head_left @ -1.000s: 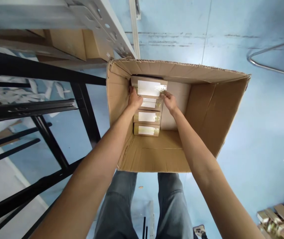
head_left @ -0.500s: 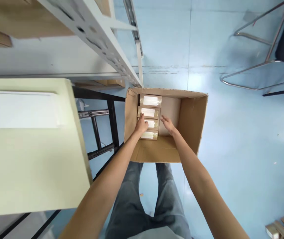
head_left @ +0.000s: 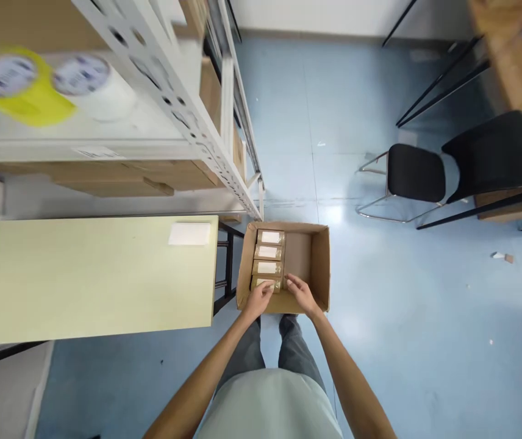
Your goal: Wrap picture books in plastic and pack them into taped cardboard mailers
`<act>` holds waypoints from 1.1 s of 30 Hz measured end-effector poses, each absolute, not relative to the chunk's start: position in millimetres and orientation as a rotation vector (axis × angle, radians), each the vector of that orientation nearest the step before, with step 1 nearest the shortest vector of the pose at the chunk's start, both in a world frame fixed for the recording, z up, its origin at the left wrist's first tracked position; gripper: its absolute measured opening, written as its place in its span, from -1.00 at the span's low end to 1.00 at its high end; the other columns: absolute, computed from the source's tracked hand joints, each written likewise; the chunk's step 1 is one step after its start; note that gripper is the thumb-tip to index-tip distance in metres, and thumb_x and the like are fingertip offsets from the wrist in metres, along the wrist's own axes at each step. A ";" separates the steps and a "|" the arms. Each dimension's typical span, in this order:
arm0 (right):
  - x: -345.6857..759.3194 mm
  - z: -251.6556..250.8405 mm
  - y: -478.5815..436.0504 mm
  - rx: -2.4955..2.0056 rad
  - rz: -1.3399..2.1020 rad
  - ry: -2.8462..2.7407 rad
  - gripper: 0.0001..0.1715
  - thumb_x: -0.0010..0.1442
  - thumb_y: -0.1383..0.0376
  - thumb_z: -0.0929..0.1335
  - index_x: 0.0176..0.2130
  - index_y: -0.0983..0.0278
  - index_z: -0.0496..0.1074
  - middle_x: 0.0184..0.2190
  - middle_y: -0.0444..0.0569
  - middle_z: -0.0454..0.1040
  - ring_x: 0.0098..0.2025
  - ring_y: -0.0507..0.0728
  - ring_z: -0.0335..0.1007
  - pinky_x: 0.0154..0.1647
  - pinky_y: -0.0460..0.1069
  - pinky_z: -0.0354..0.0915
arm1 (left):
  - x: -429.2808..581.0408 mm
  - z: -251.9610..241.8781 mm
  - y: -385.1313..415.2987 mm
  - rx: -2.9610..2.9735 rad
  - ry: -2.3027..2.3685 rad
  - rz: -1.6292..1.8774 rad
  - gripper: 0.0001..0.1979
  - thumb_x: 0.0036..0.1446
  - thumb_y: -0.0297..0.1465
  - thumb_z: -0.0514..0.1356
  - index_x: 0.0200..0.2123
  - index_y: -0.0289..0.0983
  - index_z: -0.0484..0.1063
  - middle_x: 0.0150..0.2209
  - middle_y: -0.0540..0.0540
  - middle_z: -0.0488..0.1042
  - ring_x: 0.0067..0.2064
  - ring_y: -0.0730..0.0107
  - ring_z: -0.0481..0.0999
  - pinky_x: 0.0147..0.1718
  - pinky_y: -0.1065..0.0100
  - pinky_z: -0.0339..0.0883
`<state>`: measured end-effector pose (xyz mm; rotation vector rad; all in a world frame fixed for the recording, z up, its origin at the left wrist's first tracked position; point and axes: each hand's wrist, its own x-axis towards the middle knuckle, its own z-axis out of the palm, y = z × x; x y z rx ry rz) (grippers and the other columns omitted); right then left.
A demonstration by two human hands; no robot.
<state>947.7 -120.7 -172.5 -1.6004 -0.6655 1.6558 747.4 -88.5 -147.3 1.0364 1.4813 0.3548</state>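
Observation:
An open cardboard carton (head_left: pixel 320 259) stands on the floor in front of my legs. Along its left side, several small brown boxes (head_left: pixel 268 252) with white labels and clear tape lie in a row. My left hand (head_left: pixel 259 297) is over the nearest small box (head_left: pixel 261 284), partly covering it, fingers stretched out and not wrapped round anything. Across from it, my right hand (head_left: pixel 302 292) hovers inside the carton near the front, fingers apart and holding nothing. The carton's bare bottom (head_left: pixel 297 253) shows to the right of the boxes.
On the left stands a pale yellow table (head_left: pixel 105 280) bearing a white paper stack (head_left: pixel 189 233). Behind it, a white metal shelf (head_left: pixel 188 116) holds yellow and white rolls and cartons. A black chair (head_left: pixel 416 174) stands at the right by a wooden desk (head_left: pixel 517 67).
My view has risen and widened, so the carton looks smaller. My left hand has shifted from the middle boxes towards the nearest one; my right hand has drawn back towards the carton's front.

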 end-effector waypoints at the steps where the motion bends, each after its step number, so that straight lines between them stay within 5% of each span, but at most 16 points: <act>1: 951.9 -152.2 -125.6 -1.570 1.643 -0.693 -0.03 0.04 -0.44 0.57 0.11 0.18 0.73 0.30 0.23 0.65 0.42 0.49 0.53 0.50 0.40 0.36 | 748.1 -127.6 -94.5 1.038 1.469 0.410 -0.82 0.17 -0.24 0.36 -0.20 -0.16 0.67 0.03 -0.23 0.78 0.17 -0.07 0.74 0.33 -0.03 0.52; 4: 965.6 -97.2 -140.1 -1.497 1.618 -0.771 -0.11 0.06 -0.41 0.58 0.07 0.15 0.74 0.24 0.20 0.70 0.39 0.49 0.56 0.51 0.40 0.36 | 750.7 -71.3 -115.5 1.025 1.466 0.555 -0.85 0.10 -0.20 0.36 -0.35 -0.14 0.62 -0.02 -0.20 0.79 0.13 -0.05 0.76 0.27 -0.02 0.57; 12: 983.0 -10.3 -174.9 -1.381 1.639 -0.927 -0.18 0.06 -0.39 0.59 0.01 0.13 0.73 0.12 0.15 0.76 0.26 0.47 0.67 0.41 0.39 0.47 | 752.8 27.2 -174.3 1.048 1.473 0.765 -0.76 0.08 -0.10 0.35 -0.36 -0.15 0.64 0.02 -0.24 0.78 0.12 -0.07 0.75 0.20 -0.03 0.58; 22: 924.4 67.3 -229.5 -1.298 1.561 -1.147 -0.28 0.22 -0.33 0.54 0.08 0.10 0.71 0.10 0.13 0.77 0.22 0.44 0.69 0.38 0.36 0.49 | 696.0 81.4 -231.7 1.015 1.368 1.006 -0.71 0.13 -0.07 0.39 -0.34 -0.16 0.60 0.08 -0.25 0.76 0.17 -0.06 0.72 0.21 0.00 0.57; 33: 720.3 104.3 -286.6 -1.191 1.684 -1.402 -0.48 0.33 -0.20 0.54 0.09 0.03 0.72 0.09 0.06 0.77 0.18 0.40 0.71 0.34 0.36 0.55 | 503.1 103.2 -356.6 0.784 1.432 1.361 -0.74 0.16 -0.07 0.40 -0.33 -0.13 0.63 0.07 -0.20 0.76 0.18 -0.06 0.72 0.24 -0.04 0.59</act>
